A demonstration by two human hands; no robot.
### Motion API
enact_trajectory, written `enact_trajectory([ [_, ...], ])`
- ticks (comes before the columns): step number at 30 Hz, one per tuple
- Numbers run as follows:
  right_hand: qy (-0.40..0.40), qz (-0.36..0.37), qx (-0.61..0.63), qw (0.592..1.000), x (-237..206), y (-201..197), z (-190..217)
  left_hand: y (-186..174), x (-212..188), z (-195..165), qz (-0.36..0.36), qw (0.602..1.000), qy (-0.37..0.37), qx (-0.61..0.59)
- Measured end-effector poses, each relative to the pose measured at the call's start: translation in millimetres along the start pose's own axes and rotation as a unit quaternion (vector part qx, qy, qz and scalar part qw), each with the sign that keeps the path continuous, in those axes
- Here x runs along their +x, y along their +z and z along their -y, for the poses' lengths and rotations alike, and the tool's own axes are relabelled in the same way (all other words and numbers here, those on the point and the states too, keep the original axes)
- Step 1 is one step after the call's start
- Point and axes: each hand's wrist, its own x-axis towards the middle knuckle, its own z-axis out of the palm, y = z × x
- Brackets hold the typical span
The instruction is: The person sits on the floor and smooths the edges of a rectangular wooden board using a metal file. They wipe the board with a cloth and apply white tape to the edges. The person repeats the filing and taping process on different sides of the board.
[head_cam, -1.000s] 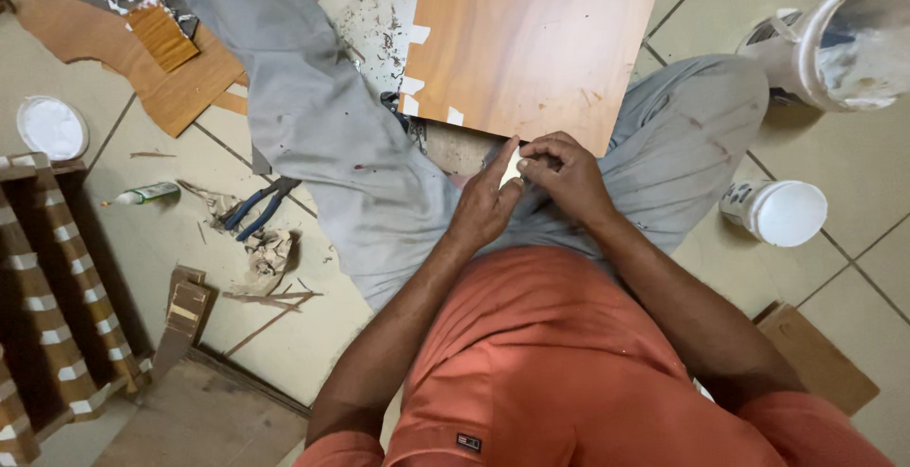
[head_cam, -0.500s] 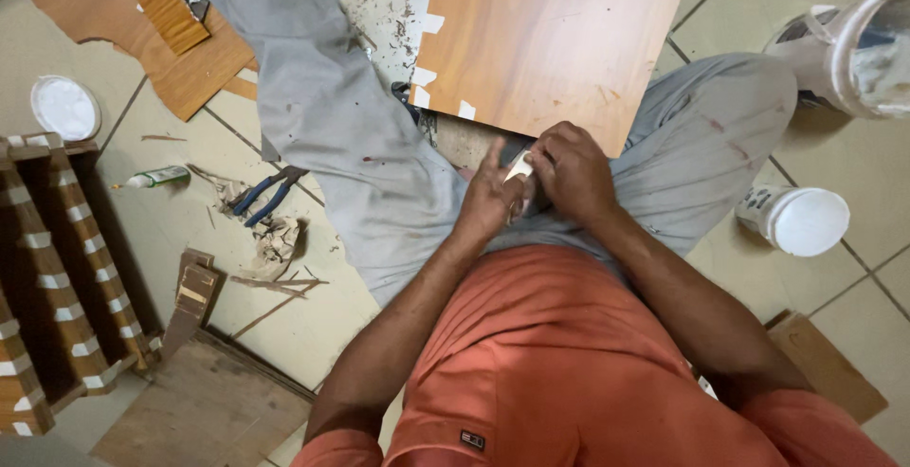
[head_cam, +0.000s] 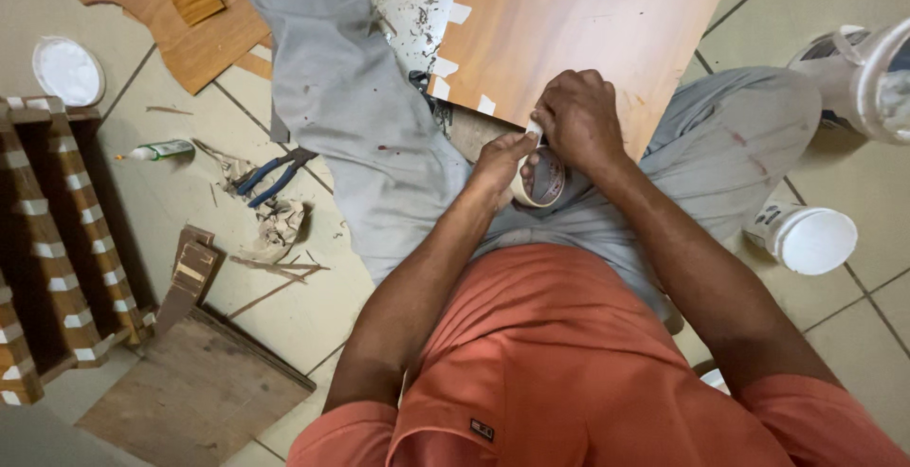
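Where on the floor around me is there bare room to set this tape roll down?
Bare tile lies between the white lid and the glue tube, and at lower right below the white tub. Around the pliers and veneer scraps it is crowded.

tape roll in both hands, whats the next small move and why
Probably peel the loose end a little further off the tape roll. The left hand cradles the roll while the right hand pinches at its top edge, right beside the wood-grain panel, whose edge already carries short white strips.
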Motion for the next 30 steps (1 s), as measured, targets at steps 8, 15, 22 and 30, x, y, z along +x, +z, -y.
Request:
enact_trajectory([
  [8,0.063,-0.013,-0.031,0.997,2.5,-3.0,11.0,-5.1,14.7,10.8,0.008,0.999,0.033,0.042],
  [15,0.034,-0.024,-0.046,0.998,-1.1,1.8,0.2,-7.3,19.6,13.6,0.028,0.997,0.038,0.053],
  [22,0.025,0.005,-0.061,0.998,7.5,-7.8,6.8,-4.0,21.2,5.7,-0.009,0.993,0.060,0.097],
  [30,0.010,0.092,-0.107,0.990,9.4,-19.2,19.0,-9.5,25.1,7.5,0.053,0.996,0.072,0.004],
])
